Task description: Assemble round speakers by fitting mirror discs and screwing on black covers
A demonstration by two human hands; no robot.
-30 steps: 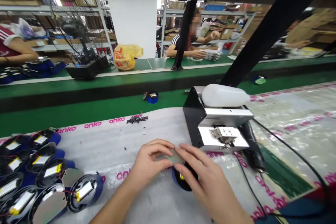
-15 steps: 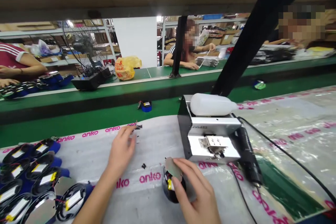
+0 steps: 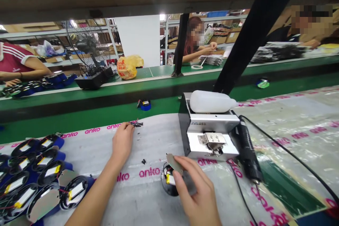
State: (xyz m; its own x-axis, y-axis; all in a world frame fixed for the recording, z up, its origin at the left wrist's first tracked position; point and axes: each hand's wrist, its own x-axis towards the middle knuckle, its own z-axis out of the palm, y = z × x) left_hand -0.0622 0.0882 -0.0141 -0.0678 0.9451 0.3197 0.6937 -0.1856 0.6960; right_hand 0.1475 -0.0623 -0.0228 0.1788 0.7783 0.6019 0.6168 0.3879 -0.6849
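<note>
My right hand (image 3: pixel 198 189) pinches a thin grey plate (image 3: pixel 173 162) between thumb and fingers. The plate is tilted over a round black housing (image 3: pixel 167 188), which rests on the sheet with a yellow-ended battery inside; my fingers hide its right side. My left hand (image 3: pixel 123 140) reaches far forward, its fingers drawn together at a small heap of black bits (image 3: pixel 137 124). What is between those fingertips, if anything, is hidden. A loose black bit (image 3: pixel 143 161) lies on the sheet between my hands.
Several blue-and-black housings with batteries (image 3: pixel 75 192) crowd the left. A metal dispenser box (image 3: pixel 214 122) carries a white bottle (image 3: pixel 212 101); a black electric screwdriver (image 3: pixel 247 152) with a cable stands beside it. One housing (image 3: pixel 145 105) sits on the green belt. Co-workers sit beyond.
The fingers of my left hand have closed together at the black bits. My right hand still holds the grey plate, now tipped more steeply. The view has shifted slightly.
</note>
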